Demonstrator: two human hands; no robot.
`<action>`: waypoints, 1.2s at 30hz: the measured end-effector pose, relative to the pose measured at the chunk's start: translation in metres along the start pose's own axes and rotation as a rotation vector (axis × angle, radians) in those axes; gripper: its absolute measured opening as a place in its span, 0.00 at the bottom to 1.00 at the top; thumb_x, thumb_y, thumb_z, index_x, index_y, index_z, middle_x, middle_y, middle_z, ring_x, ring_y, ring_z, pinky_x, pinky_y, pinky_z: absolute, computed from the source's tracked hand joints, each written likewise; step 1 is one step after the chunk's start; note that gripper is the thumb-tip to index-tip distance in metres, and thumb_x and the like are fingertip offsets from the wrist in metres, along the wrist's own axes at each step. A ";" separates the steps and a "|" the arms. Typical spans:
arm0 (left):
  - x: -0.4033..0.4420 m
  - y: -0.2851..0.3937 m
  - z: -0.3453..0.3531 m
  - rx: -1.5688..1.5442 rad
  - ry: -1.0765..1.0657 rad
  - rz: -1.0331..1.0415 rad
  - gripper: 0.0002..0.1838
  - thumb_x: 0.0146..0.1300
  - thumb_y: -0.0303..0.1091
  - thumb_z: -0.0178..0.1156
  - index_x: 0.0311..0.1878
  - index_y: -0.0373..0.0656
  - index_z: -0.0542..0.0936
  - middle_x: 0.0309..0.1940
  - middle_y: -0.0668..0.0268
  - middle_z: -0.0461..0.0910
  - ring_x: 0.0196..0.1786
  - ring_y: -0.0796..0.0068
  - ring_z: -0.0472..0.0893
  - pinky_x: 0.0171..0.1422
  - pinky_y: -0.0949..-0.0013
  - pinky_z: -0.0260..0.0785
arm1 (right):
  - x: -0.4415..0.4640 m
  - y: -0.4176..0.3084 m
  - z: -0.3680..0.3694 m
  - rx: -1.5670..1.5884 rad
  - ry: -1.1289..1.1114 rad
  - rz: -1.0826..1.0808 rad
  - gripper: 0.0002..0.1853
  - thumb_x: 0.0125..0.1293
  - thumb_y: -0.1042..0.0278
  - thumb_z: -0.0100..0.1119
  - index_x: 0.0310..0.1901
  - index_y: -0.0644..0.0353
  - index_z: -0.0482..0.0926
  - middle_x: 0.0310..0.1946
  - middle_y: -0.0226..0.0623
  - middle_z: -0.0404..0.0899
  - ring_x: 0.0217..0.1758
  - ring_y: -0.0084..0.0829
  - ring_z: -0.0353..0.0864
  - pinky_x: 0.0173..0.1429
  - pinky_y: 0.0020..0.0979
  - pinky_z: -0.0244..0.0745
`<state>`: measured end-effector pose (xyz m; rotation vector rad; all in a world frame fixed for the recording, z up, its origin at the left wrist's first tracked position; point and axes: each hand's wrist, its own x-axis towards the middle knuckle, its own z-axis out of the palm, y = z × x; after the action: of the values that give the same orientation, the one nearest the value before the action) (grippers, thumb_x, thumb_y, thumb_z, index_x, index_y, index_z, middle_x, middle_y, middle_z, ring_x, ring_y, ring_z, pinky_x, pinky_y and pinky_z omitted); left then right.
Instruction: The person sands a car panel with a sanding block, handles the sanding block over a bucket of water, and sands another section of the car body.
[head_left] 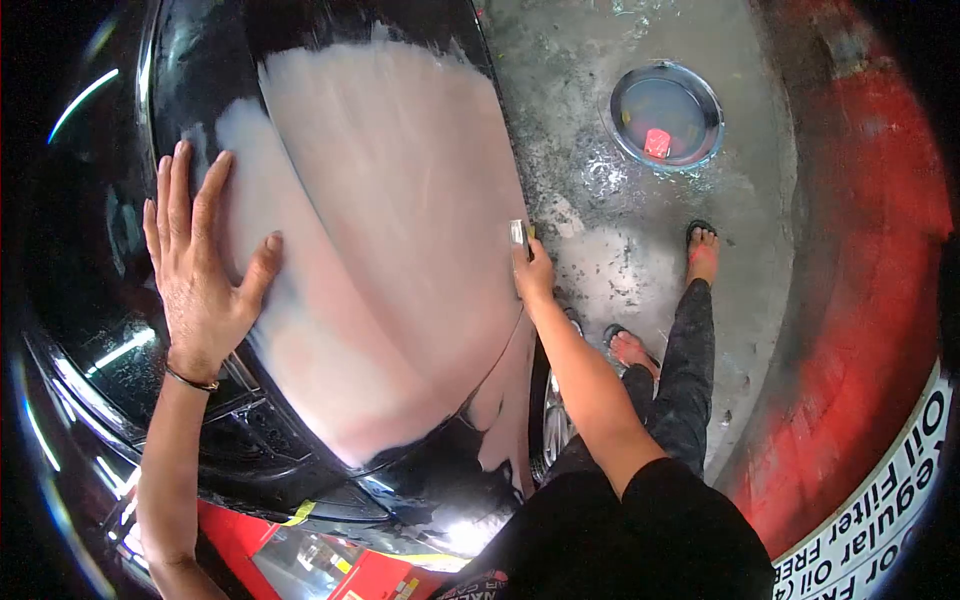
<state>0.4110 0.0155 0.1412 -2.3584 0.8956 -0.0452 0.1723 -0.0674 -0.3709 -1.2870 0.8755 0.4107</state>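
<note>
My left hand [205, 260] lies with fingers spread on the black car body [190, 60], at the edge of a smoothed, pale pinkish-grey patch [400, 190]. A dark bracelet [192, 379] circles that wrist. My right hand [536, 272] is closed around a small sanding block [518, 240] with a light face and a dark side. It is held against the right edge of the pale patch, where the panel curves down. The underside of the block is hidden.
A dark basin [718, 120] of cloudy water with a pinkish-red piece inside stands on the wet concrete floor [640, 270]. My sandalled feet [703, 255] are beside the car. Right of them runs a red curved surface [860, 330] with a lettered white sign [900, 480].
</note>
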 end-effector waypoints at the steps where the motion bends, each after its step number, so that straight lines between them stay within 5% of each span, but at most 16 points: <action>1: 0.000 0.001 -0.001 -0.006 0.003 -0.005 0.45 0.76 0.63 0.68 0.92 0.58 0.70 0.97 0.54 0.55 0.98 0.48 0.52 0.99 0.32 0.41 | -0.004 -0.003 -0.001 -0.033 -0.015 -0.029 0.24 0.87 0.58 0.59 0.76 0.59 0.82 0.65 0.58 0.87 0.70 0.54 0.86 0.76 0.46 0.78; 3: -0.002 0.004 -0.005 -0.018 -0.006 -0.013 0.46 0.75 0.62 0.69 0.92 0.59 0.70 0.97 0.55 0.55 0.98 0.49 0.51 0.99 0.32 0.41 | -0.035 -0.014 -0.008 -0.100 -0.037 -0.090 0.24 0.87 0.59 0.60 0.77 0.58 0.82 0.65 0.58 0.86 0.70 0.55 0.86 0.75 0.47 0.79; 4: -0.002 0.004 -0.004 -0.028 0.000 -0.016 0.46 0.75 0.62 0.69 0.92 0.58 0.69 0.97 0.56 0.54 0.99 0.49 0.51 0.99 0.32 0.40 | -0.079 -0.037 -0.007 -0.071 0.154 -0.354 0.26 0.86 0.62 0.63 0.80 0.57 0.80 0.65 0.55 0.85 0.70 0.55 0.84 0.75 0.48 0.78; 6: -0.002 0.004 -0.006 -0.025 -0.020 -0.025 0.47 0.75 0.62 0.69 0.92 0.58 0.69 0.97 0.55 0.53 0.99 0.48 0.50 0.99 0.32 0.39 | -0.165 -0.113 -0.041 -0.120 -0.065 -0.263 0.31 0.84 0.69 0.64 0.86 0.53 0.76 0.69 0.51 0.85 0.74 0.53 0.83 0.79 0.50 0.75; 7: -0.002 0.004 -0.007 -0.029 -0.019 -0.023 0.47 0.75 0.62 0.69 0.92 0.57 0.69 0.97 0.54 0.54 0.99 0.47 0.50 0.99 0.32 0.39 | -0.191 -0.122 -0.041 -0.024 -0.017 -0.459 0.32 0.83 0.72 0.65 0.86 0.52 0.76 0.71 0.50 0.84 0.75 0.50 0.83 0.80 0.49 0.74; 8: -0.002 0.005 -0.008 -0.032 -0.013 -0.023 0.47 0.75 0.63 0.69 0.92 0.57 0.69 0.97 0.53 0.54 0.99 0.47 0.50 0.99 0.32 0.39 | -0.204 -0.127 -0.043 -0.173 -0.027 -0.463 0.28 0.87 0.62 0.63 0.84 0.53 0.78 0.74 0.55 0.81 0.77 0.55 0.82 0.81 0.54 0.75; 10: -0.001 0.006 -0.008 -0.035 -0.015 -0.031 0.46 0.75 0.63 0.68 0.92 0.57 0.69 0.97 0.52 0.54 0.98 0.46 0.50 0.99 0.32 0.39 | -0.168 -0.125 -0.033 -0.006 0.015 -0.577 0.27 0.86 0.63 0.63 0.83 0.53 0.79 0.73 0.54 0.82 0.74 0.54 0.83 0.80 0.53 0.74; 14: 0.000 0.007 -0.009 -0.045 -0.061 -0.044 0.46 0.74 0.62 0.68 0.91 0.56 0.70 0.96 0.50 0.54 0.98 0.45 0.51 0.99 0.32 0.39 | -0.001 -0.104 0.011 -0.057 -0.054 -0.349 0.24 0.87 0.63 0.61 0.79 0.59 0.81 0.68 0.50 0.86 0.71 0.48 0.85 0.74 0.45 0.77; 16: 0.001 0.006 -0.012 -0.049 -0.075 -0.059 0.46 0.74 0.61 0.68 0.91 0.56 0.70 0.96 0.50 0.54 0.98 0.45 0.51 0.98 0.32 0.39 | 0.041 -0.115 0.025 0.106 0.025 -0.363 0.22 0.84 0.61 0.66 0.72 0.61 0.85 0.64 0.58 0.85 0.68 0.56 0.83 0.74 0.52 0.76; 19: 0.000 0.008 -0.014 -0.050 -0.074 -0.068 0.48 0.71 0.61 0.71 0.91 0.56 0.70 0.97 0.49 0.54 0.98 0.45 0.51 0.99 0.32 0.39 | 0.014 -0.124 0.015 0.136 -0.132 -0.135 0.22 0.84 0.60 0.67 0.72 0.62 0.85 0.64 0.56 0.86 0.69 0.55 0.83 0.74 0.51 0.76; 21: 0.002 0.008 -0.013 -0.058 -0.088 -0.084 0.50 0.70 0.60 0.73 0.92 0.56 0.69 0.97 0.49 0.52 0.98 0.45 0.50 0.99 0.32 0.39 | -0.065 -0.132 0.008 0.058 -0.032 -0.341 0.25 0.85 0.65 0.65 0.78 0.59 0.82 0.75 0.51 0.83 0.77 0.51 0.82 0.83 0.44 0.73; 24: 0.004 0.008 -0.016 -0.075 -0.117 -0.102 0.51 0.70 0.61 0.73 0.92 0.55 0.68 0.97 0.49 0.51 0.99 0.45 0.48 0.99 0.32 0.38 | -0.170 -0.181 -0.013 -0.065 -0.045 -0.543 0.29 0.83 0.72 0.64 0.83 0.56 0.79 0.81 0.47 0.79 0.84 0.52 0.76 0.89 0.49 0.66; 28: 0.007 0.008 -0.019 -0.086 -0.167 -0.122 0.54 0.68 0.62 0.76 0.93 0.54 0.67 0.97 0.45 0.51 0.99 0.41 0.47 0.98 0.30 0.37 | -0.074 -0.196 0.012 0.023 0.041 -0.662 0.27 0.85 0.67 0.64 0.82 0.53 0.81 0.77 0.55 0.81 0.77 0.56 0.81 0.85 0.53 0.68; 30: 0.008 0.008 -0.018 -0.082 -0.187 -0.124 0.54 0.68 0.63 0.75 0.93 0.53 0.67 0.96 0.42 0.50 0.98 0.38 0.48 0.98 0.29 0.37 | 0.026 -0.203 0.034 0.034 -0.002 -0.472 0.23 0.86 0.65 0.63 0.78 0.57 0.82 0.71 0.59 0.84 0.72 0.58 0.83 0.77 0.51 0.76; 32: 0.010 0.008 -0.020 -0.082 -0.203 -0.125 0.54 0.68 0.63 0.75 0.93 0.52 0.67 0.96 0.41 0.50 0.98 0.37 0.48 0.98 0.29 0.37 | 0.101 -0.215 0.055 0.093 0.038 -0.519 0.21 0.86 0.65 0.63 0.74 0.63 0.83 0.64 0.60 0.85 0.68 0.61 0.84 0.71 0.51 0.79; 36: 0.010 0.007 -0.021 -0.102 -0.190 -0.127 0.55 0.67 0.63 0.75 0.92 0.51 0.67 0.96 0.41 0.51 0.98 0.36 0.48 0.97 0.28 0.38 | 0.085 -0.226 0.048 0.099 -0.026 -0.418 0.22 0.85 0.66 0.63 0.75 0.61 0.83 0.67 0.58 0.85 0.71 0.58 0.84 0.73 0.51 0.78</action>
<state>0.4096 -0.0058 0.1527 -2.4625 0.6703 0.1750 0.4010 -0.0993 -0.2861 -1.3293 0.5761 0.0523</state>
